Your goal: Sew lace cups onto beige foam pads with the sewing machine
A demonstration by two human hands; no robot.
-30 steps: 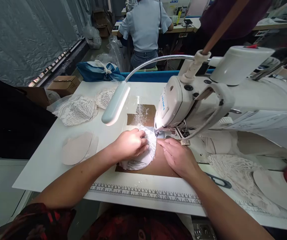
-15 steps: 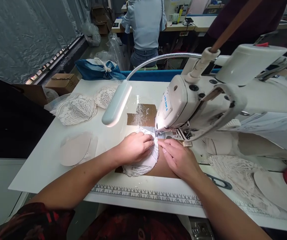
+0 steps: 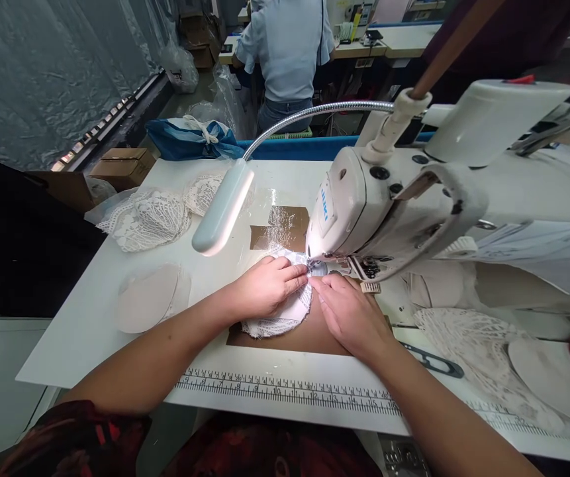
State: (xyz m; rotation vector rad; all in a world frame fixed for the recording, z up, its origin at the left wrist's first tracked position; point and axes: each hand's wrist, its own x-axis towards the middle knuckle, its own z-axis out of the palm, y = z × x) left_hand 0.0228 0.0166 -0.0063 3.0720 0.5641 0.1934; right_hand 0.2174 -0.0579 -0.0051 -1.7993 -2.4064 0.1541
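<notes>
A white lace piece [image 3: 285,318] lies on the brown patch of the white sewing table [image 3: 91,311], its far edge under the presser foot of the white sewing machine [image 3: 359,205]. My left hand [image 3: 265,286] presses flat on top of the lace, fingertips at the needle. On the lace's right edge rests my right hand [image 3: 351,311], fingertips touching it just in front of the foot. The needle itself is hidden by the machine head.
A gooseneck lamp [image 3: 218,211] hangs over the table. Lace pieces [image 3: 145,217] and beige cup shapes [image 3: 148,297] lie at left, more lace [image 3: 468,344] and thread snips [image 3: 433,361] at right. A ruler strip [image 3: 285,391] runs along the front edge. A person [image 3: 287,46] sits behind.
Both hands have slid toward the needle, and the lace piece has moved further under the presser foot, with less of it showing near me.
</notes>
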